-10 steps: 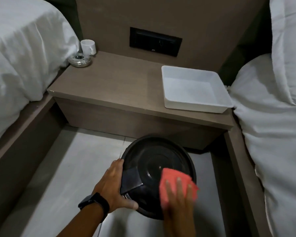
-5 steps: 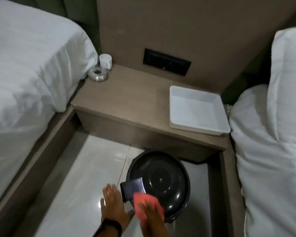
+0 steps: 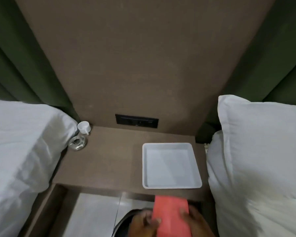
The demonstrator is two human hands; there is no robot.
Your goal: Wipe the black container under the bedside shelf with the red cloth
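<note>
The red cloth (image 3: pixel 171 218) is held up at the bottom edge of the view, stretched flat between both hands, its top edge lying just below the front lip of the bedside shelf (image 3: pixel 109 161). The left hand (image 3: pixel 143 224) is seen at the cloth's left edge, fingers curled onto the fabric, and the right hand (image 3: pixel 193 219) is seen at its right edge, thumb pressed on the front face; both are blurred, so the exact grip is hard to make out, though the cloth appears to be pinched by each. The black container (image 3: pixel 122 223) is glimpsed only as a dark curved rim on the pale floor (image 3: pixel 92 214), low in the view, below the shelf's front edge and largely covered by the hands and cloth. On the shelf, a white tray (image 3: pixel 171 165) is set toward the right, near the front edge, and a small white cup (image 3: pixel 83 127) is stood at the back left corner with a round metal dish (image 3: pixel 77 142) just in front of it. A black socket panel (image 3: pixel 137 121) is mounted in the brown wall above the shelf. White bedding (image 3: pixel 20 151) is seen on the left and white pillows (image 3: pixel 256 151) on the right.
</note>
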